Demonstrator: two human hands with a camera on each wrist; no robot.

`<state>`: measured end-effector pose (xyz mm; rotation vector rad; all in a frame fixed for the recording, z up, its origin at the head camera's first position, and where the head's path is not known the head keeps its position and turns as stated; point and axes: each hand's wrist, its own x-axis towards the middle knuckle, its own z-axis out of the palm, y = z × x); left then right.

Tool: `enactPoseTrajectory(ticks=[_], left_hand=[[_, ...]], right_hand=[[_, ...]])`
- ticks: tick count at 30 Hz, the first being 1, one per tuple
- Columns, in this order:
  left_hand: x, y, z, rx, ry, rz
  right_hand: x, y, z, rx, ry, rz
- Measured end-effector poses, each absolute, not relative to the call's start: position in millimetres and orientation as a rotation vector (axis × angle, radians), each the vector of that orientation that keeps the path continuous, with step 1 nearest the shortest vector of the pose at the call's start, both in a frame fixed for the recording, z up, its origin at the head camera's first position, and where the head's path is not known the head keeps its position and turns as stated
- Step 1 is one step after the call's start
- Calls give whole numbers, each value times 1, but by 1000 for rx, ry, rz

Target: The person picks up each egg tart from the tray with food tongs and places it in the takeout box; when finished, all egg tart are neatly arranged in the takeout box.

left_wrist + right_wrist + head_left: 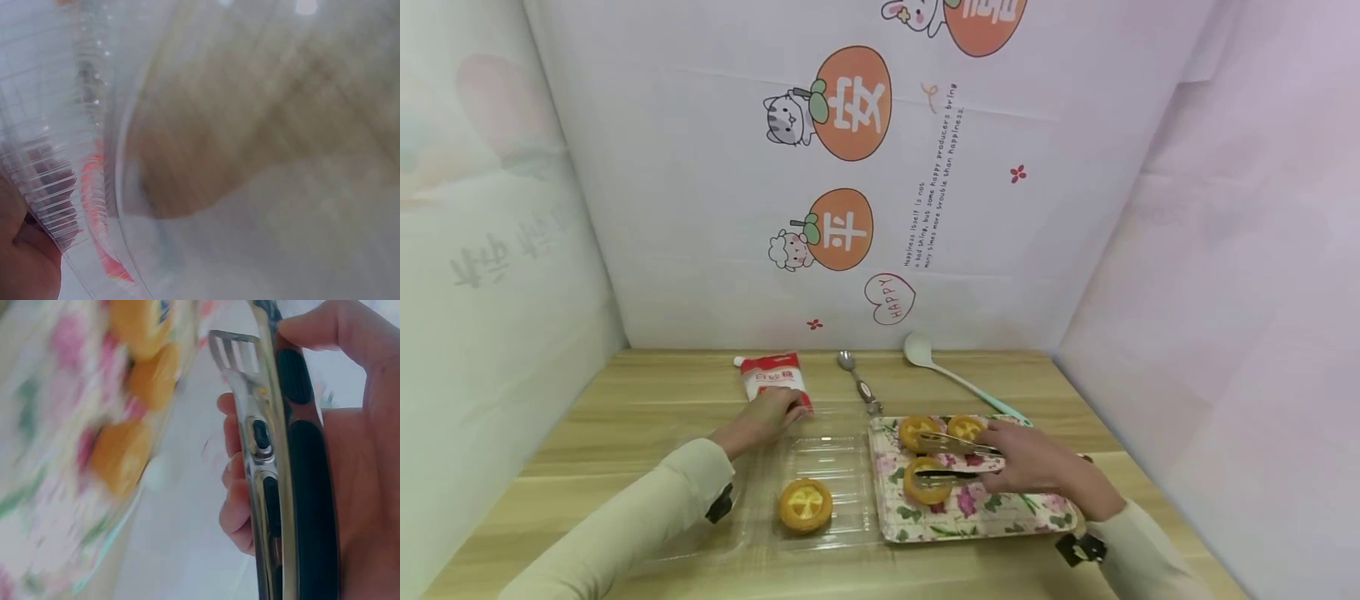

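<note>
A clear plastic box [842, 467] lies unfolded on the table, with one egg tart [805, 505] in its right half. My left hand [767, 415] holds the box at its far edge; in the left wrist view the fingers show through the ridged plastic wall [56, 194]. My right hand [1030, 457] grips metal tongs [287, 456] with dark handle pads. The tongs' arms stand apart over a floral tray [985, 521]. On this tray sit three egg tarts, a near one [927, 481], a far left one [917, 433] and a far right one [966, 428]. One tong arm overlaps the near tart in the head view.
Behind my left hand lies a red and white sugar bag [772, 375]. A metal spoon [859, 383] and a white ladle with a pale green handle [958, 379] lie at the back. Printed white sheets [970, 208] wall in the wooden table [572, 442] at the back and sides.
</note>
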<state>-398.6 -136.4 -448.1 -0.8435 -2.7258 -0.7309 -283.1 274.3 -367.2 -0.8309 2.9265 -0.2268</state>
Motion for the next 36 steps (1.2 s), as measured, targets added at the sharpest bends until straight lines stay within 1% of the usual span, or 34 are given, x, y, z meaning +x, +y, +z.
enactPoseTrajectory(ticks=[3,6,14,19,23,27,30,36], left_hand=[[-398,-139,-447,-853,-2736,-724],[-397,-141,-447,-859,-2736,-721],[-397,-142,-448,-866,-2740,-717],[-396,-141,-449,-854,-2743,-710],[-396,-142,-446,-856,-2737,-719],[-397,-142,-445,-881,-2725,-716],[-398,-141,-447,-894,-2718,-701],[-398,-138,-446,-865,-2752,-709]], right_hand=[[-278,294,-373,-781,2887,-243],[-275,302,-381,-785,2867,-243],[-281,296,-399,-716,2846,-317],[-282,296,-403,-736,2837,-350],[-283,297,-395,-764,2881,-355],[-283,288,-377,-833,2960,-337],[-284,268,-360,-923,3001,-233],[-287,207,-333,-1114,2939,92]])
